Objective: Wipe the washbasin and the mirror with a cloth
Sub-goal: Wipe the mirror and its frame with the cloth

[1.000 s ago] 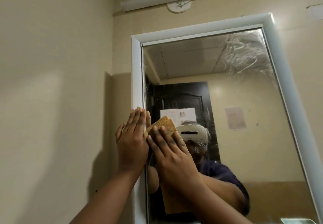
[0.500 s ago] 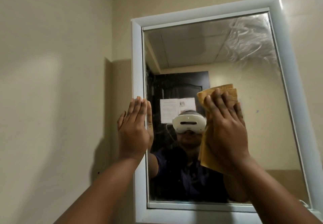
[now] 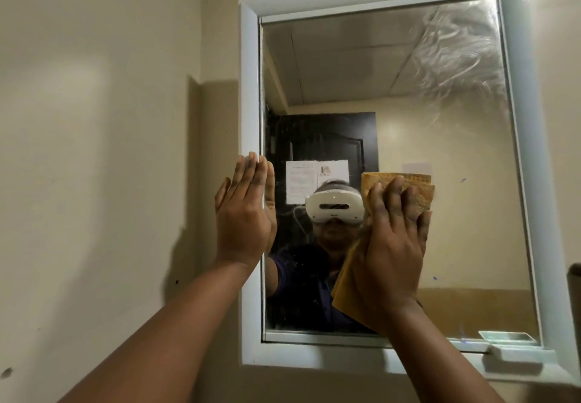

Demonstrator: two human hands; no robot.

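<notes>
- Head view: the cloth [image 3: 405, 192], tan and folded, lies flat on the mirror [image 3: 361, 72] under the right hand [image 3: 393, 245]; its top edge shows above the fingertips and a lower corner hangs out past the wrist on the left side.
- The right hand is spread flat, palm pressing the cloth against the glass, fingers pointing up; it pins the cloth rather than clenching it.
- The cloth sits in the lower middle of the glass, a little right of centre, beside the reflected headset [image 3: 333, 209].
- The left hand [image 3: 245, 217] is released and flat, holding nothing, fingers together and upright, laid on the left side of the white frame [image 3: 250, 104] with the fingertips reaching onto the glass edge.
- The two hands are apart, with a strip of glass between them.
- Open glass lies above the cloth up to the top frame, and to the right as far as the right frame; smeared streaks [image 3: 459, 53] cover the upper right corner.
- Below the cloth the glass ends near the bottom frame, where a small white ledge [image 3: 518, 354] juts out at the lower right.
- The beige wall [image 3: 94, 151] fills the left; the mirror stands close to a wall corner.
- Both forearms rise from the bottom of the view, bare, angled up toward the mirror.
- The washbasin is out of view.
</notes>
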